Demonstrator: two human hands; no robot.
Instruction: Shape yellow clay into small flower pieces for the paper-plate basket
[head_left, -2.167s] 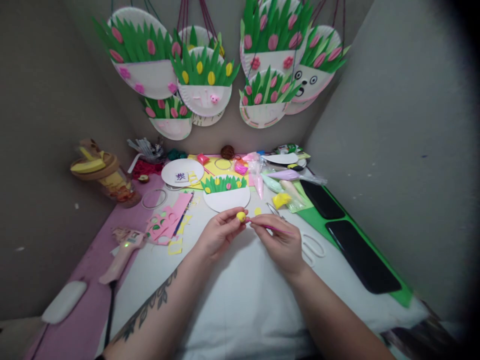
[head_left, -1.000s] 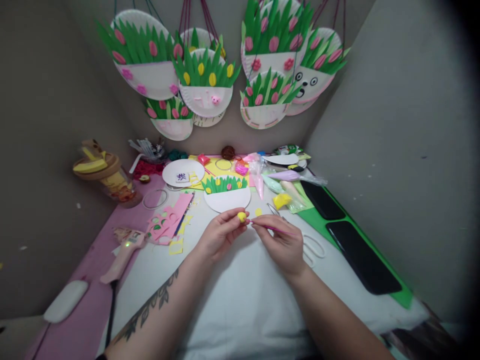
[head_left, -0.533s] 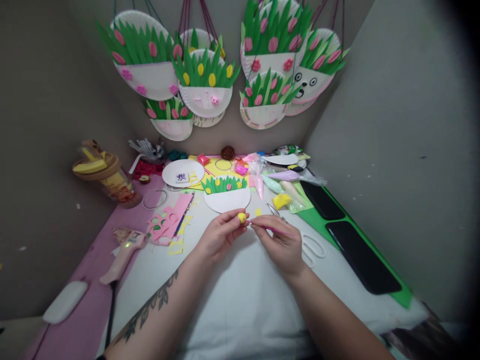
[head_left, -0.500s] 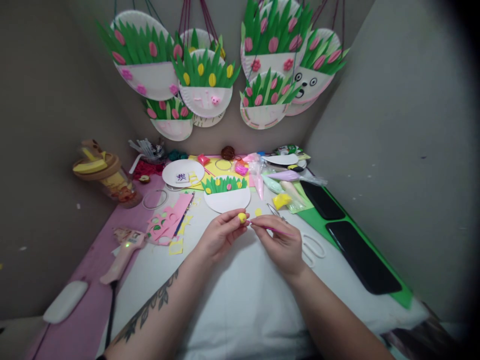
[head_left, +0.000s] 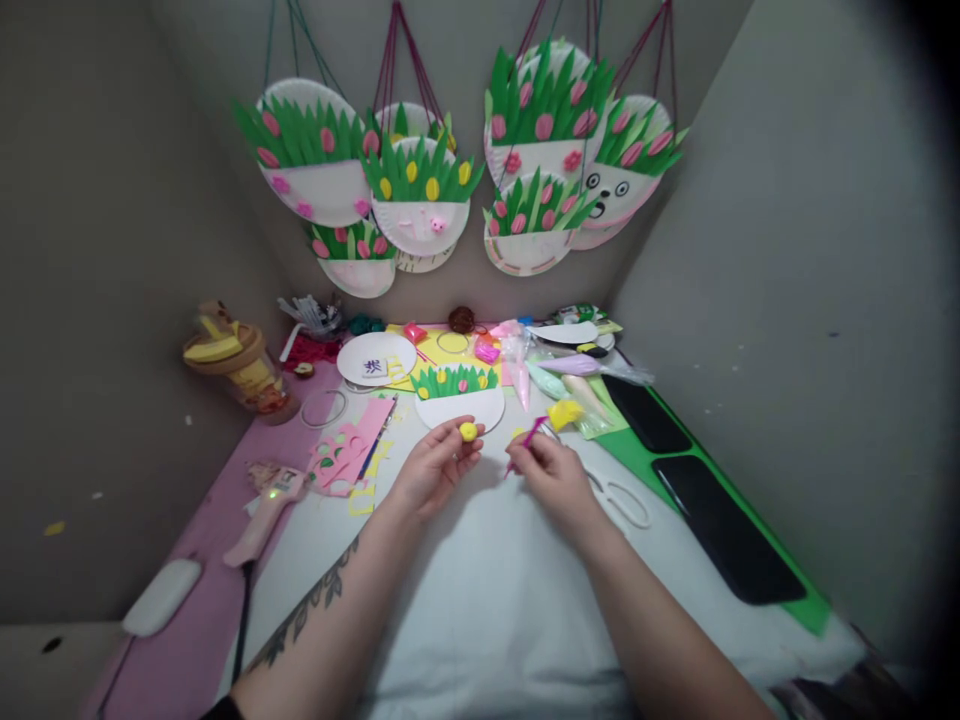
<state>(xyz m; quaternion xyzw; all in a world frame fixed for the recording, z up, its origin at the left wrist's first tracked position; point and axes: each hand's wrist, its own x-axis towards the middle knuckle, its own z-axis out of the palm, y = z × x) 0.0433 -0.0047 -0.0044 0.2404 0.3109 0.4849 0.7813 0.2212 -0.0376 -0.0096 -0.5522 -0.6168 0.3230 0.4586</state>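
Between thumb and fingers, my left hand (head_left: 437, 467) pinches a small yellow clay ball (head_left: 468, 432). My right hand (head_left: 553, 480) is closed on a thin magenta stick-like tool (head_left: 534, 432), held upright at a tilt and apart from the ball. Just beyond my left hand lies a half-covered paper plate (head_left: 459, 406) with green paper grass and small yellow and pink flowers. Past my right hand is a yellow clay packet (head_left: 564, 413). White-handled scissors (head_left: 624, 502) lie to the right, their blades partly hidden by my right hand.
To the left are a pink glue gun (head_left: 266, 515), pink paper scraps (head_left: 349, 450) and a white plate (head_left: 375, 360). Piping-style bags (head_left: 570, 366) lie at the back right, near black trays (head_left: 724, 525). Decorated plates (head_left: 420, 225) hang on the wall.
The magenta tool has moved away from the yellow clay ball and swung from nearly flat to upright in my right hand. My left hand keeps the ball. The camera view has shifted.
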